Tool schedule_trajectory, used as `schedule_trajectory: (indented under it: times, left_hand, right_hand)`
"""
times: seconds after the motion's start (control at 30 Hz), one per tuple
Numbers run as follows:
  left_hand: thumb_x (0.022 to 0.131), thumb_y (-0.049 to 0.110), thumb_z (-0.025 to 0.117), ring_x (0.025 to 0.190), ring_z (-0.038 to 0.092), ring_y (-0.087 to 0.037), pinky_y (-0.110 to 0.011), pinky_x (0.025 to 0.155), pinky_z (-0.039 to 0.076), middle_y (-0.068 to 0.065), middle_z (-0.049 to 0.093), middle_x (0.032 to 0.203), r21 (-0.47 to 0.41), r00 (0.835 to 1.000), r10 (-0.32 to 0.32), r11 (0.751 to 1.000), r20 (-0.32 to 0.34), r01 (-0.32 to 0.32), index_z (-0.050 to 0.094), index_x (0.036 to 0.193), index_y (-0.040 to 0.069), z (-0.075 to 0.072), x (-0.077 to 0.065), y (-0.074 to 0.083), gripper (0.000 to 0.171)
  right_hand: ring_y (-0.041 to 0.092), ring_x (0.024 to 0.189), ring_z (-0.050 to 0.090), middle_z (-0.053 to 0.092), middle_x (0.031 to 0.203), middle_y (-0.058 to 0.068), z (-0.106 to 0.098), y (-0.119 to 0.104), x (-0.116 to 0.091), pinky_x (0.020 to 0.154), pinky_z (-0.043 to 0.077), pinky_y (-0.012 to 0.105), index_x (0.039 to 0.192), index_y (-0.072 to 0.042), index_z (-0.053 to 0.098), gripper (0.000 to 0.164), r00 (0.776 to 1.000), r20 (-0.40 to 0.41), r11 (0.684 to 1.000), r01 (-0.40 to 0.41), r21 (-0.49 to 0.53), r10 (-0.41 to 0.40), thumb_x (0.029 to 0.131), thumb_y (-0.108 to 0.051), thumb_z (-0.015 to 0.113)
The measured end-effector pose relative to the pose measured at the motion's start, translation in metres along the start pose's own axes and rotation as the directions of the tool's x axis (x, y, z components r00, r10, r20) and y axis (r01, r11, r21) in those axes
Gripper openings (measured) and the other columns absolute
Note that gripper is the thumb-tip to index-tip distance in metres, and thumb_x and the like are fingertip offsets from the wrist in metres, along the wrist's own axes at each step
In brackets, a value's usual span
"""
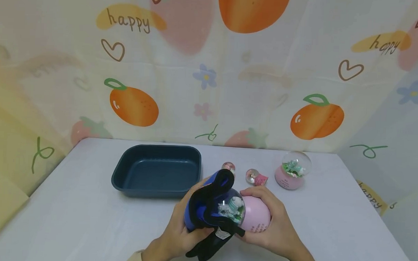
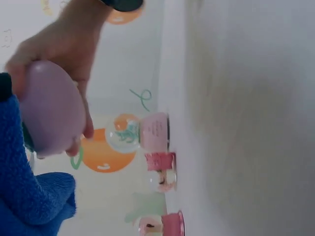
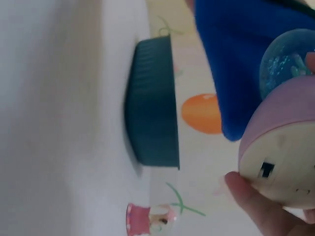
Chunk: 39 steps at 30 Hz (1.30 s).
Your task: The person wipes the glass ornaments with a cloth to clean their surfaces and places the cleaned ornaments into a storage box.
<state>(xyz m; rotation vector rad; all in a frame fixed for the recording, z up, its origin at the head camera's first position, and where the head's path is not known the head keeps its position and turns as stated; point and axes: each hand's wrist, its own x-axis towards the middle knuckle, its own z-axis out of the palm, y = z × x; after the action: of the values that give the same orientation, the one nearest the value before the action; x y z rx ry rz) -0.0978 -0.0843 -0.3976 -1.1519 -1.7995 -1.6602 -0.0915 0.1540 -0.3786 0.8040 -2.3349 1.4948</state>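
Observation:
My right hand (image 1: pixel 276 221) grips the pink base of a snow globe (image 1: pixel 256 214), which is tipped on its side with the dome toward the left. Inside the clear dome are white and green figures. My left hand (image 1: pixel 178 225) holds a blue cloth with black edging (image 1: pixel 200 212), wrapped partly around the dome. A white label shows on the cloth's black trim. The right wrist view shows the snow globe's pale underside (image 3: pixel 280 167) with a small black switch, fingers around its rim. In the left wrist view the cloth (image 2: pixel 39 201) hangs beside the pink base (image 2: pixel 51 108).
A dark teal tray (image 1: pixel 155 194) stands at the back left of the white table. Another pink-based snow globe (image 1: pixel 290 179) stands upright at the back right. Two small pink globes sit between them, one (image 1: pixel 257 178) lying tilted in the head view, the other (image 1: pixel 228 166) partly behind the cloth.

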Motion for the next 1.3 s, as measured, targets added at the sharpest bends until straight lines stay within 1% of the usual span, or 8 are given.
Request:
schedule_trajectory:
  times: [0.13,0.27,0.53,0.63,0.83,0.93,1.07,1.3]
  left_hand:
    - [0.088,0.031,0.07,0.139,0.045,-0.032,-0.043,0.108,0.045,-0.024,0.038,0.153,0.103,0.994,0.104,0.989,0.025,-0.106,0.039,0.145,-0.003,0.0,-0.0005,-0.0035,0.073]
    - [0.086,0.038,0.074,0.143,0.039,-0.034,-0.046,0.11,0.043,-0.026,0.034,0.154,0.154,0.994,0.1,0.982,0.046,-0.106,0.034,0.147,-0.001,0.0002,-0.0013,-0.0035,0.083]
    - [0.083,0.006,0.066,0.131,0.052,-0.022,-0.038,0.107,0.046,-0.019,0.044,0.149,0.074,0.998,-0.053,0.996,0.033,0.051,0.035,0.144,-0.004,-0.0014,-0.0036,-0.001,0.069]
    - [0.083,-0.006,0.056,0.113,0.06,-0.012,-0.028,0.098,0.05,-0.015,0.06,0.131,0.022,0.995,-0.097,0.995,-0.021,0.098,0.045,0.136,-0.004,-0.0024,-0.0043,-0.002,0.054]
    - [0.093,-0.003,0.048,0.089,0.06,-0.005,-0.028,0.077,0.055,-0.006,0.064,0.101,-0.09,0.951,-0.303,0.951,-0.066,0.297,0.053,0.121,-0.003,-0.0059,-0.0034,0.0008,0.029]
    - [0.093,0.004,0.054,0.097,0.061,-0.008,-0.029,0.084,0.055,-0.011,0.065,0.112,-0.103,0.935,-0.355,0.929,0.01,0.355,0.048,0.131,0.002,-0.0072,-0.004,0.0003,0.039]
    - [0.088,0.011,0.065,0.109,0.06,-0.014,-0.031,0.096,0.052,-0.013,0.062,0.126,-0.026,0.936,-0.336,0.94,0.11,0.34,0.038,0.144,0.013,-0.0068,-0.0042,-0.0022,0.063]
    - [0.079,0.024,0.08,0.11,0.059,-0.016,-0.033,0.089,0.055,-0.003,0.053,0.139,0.184,0.919,-0.374,0.919,0.129,0.348,0.035,0.147,0.022,-0.0025,0.0006,0.0054,0.082]
  right_hand:
    - [0.01,0.105,0.057,0.063,0.118,0.0,-0.0013,-0.0031,-0.0001,0.08,0.056,0.03,0.123,-0.016,0.06,0.072,0.999,0.003,0.998,-0.051,0.036,0.051,0.059,-0.003,0.09]
    - [0.009,0.104,0.059,0.063,0.117,0.001,-0.0006,-0.0067,-0.0001,0.08,0.056,0.029,0.124,-0.016,0.059,0.071,0.999,-0.003,0.998,-0.048,0.046,0.048,0.06,-0.004,0.091]
    - [0.009,0.106,0.059,0.062,0.118,0.002,0.0036,-0.0087,-0.0012,0.083,0.056,0.026,0.122,-0.014,0.059,0.077,0.999,-0.024,0.996,0.044,-0.072,-0.046,0.054,-0.004,0.094]
    - [0.009,0.107,0.059,0.062,0.118,0.0,0.0039,-0.0077,-0.001,0.085,0.056,0.025,0.119,-0.016,0.06,0.074,0.997,-0.024,0.99,0.071,-0.123,-0.075,0.055,-0.008,0.095]
    - [0.01,0.111,0.06,0.063,0.12,0.0,0.0055,-0.005,-0.0012,0.093,0.052,0.018,0.119,-0.013,0.058,0.076,0.991,-0.029,0.98,0.122,-0.159,-0.128,0.053,-0.012,0.096]
    - [0.011,0.11,0.061,0.063,0.12,0.0,0.0062,-0.0039,-0.0015,0.094,0.05,0.015,0.119,-0.011,0.056,0.078,0.991,-0.036,0.977,0.12,-0.176,-0.128,0.052,-0.012,0.097]
    - [0.013,0.109,0.062,0.064,0.12,0.0,0.0058,-0.0034,-0.002,0.094,0.049,0.013,0.117,-0.011,0.057,0.076,0.991,-0.034,0.969,0.117,-0.218,-0.128,0.052,-0.012,0.096]
    - [0.016,0.109,0.063,0.065,0.12,0.003,0.0058,-0.0016,-0.001,0.103,0.038,0.007,0.112,-0.009,0.06,0.069,0.972,0.022,0.909,0.229,-0.348,-0.236,0.05,-0.011,0.092]
